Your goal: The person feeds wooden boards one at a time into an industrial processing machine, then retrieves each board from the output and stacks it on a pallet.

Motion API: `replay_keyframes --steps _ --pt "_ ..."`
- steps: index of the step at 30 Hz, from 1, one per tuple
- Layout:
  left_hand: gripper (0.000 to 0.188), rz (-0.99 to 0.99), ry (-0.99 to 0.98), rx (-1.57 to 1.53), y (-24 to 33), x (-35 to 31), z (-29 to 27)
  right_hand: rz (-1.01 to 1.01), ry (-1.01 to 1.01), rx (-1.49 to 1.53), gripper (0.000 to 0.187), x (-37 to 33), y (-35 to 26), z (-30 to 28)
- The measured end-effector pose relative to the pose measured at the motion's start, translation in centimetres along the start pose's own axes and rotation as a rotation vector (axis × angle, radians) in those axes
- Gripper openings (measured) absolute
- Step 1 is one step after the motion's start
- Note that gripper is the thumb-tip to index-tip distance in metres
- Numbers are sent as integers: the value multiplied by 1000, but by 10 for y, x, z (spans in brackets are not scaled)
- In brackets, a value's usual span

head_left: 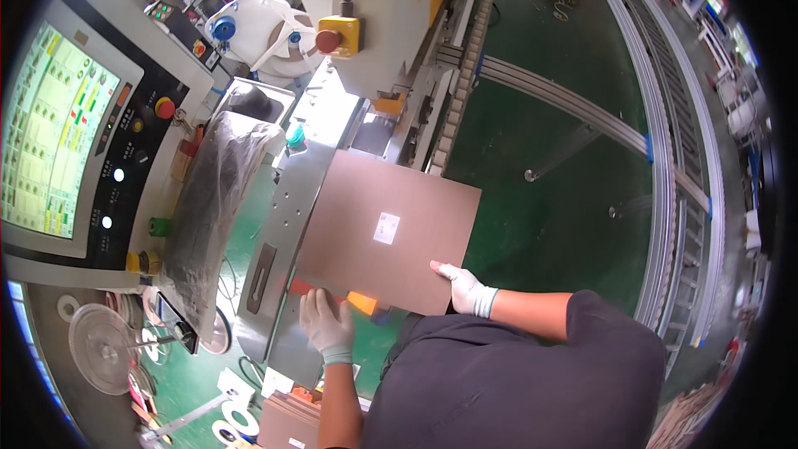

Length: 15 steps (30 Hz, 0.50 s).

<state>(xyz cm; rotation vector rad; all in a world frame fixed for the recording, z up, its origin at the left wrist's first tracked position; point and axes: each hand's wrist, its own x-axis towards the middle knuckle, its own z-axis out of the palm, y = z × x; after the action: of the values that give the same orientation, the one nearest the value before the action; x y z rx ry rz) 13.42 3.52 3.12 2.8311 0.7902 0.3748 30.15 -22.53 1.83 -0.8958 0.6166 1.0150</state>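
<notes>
A flat brown rectangular panel (391, 199) with a white label on its face lies partly on the grey metal machine table (284, 218) and juts out to the right. My right hand (471, 293), in a white glove, grips its near right corner with the thumb on top; the other fingers are hidden underneath. Near the panel's near left edge, my gloved left hand (327, 324) rests over the metal table, fingers stretched out and thumb apart. Beside it, an orange block-like piece (362, 303) shows at the panel's near edge; its kind is unclear.
At left stands a control console (62, 141) with a lit screen. A plastic-covered board (220, 199) is beside the table. A red stop button on a yellow box (330, 40) sits ahead. Roller track (465, 75) and metal rails (657, 133) run on the right. Brown panels (287, 422) are stacked below.
</notes>
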Motion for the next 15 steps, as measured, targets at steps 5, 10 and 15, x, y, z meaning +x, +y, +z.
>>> replay_keyframes --steps 5,10,15 --pt "67 -22 -42 85 9 11 0 -17 147 151 32 14 -43 17" --pt "70 -53 -89 156 12 12 -5 94 33 254 46 46 -116 14" --pt "74 -85 -130 137 11 14 -4 -97 76 278 35 89 -200 -4"
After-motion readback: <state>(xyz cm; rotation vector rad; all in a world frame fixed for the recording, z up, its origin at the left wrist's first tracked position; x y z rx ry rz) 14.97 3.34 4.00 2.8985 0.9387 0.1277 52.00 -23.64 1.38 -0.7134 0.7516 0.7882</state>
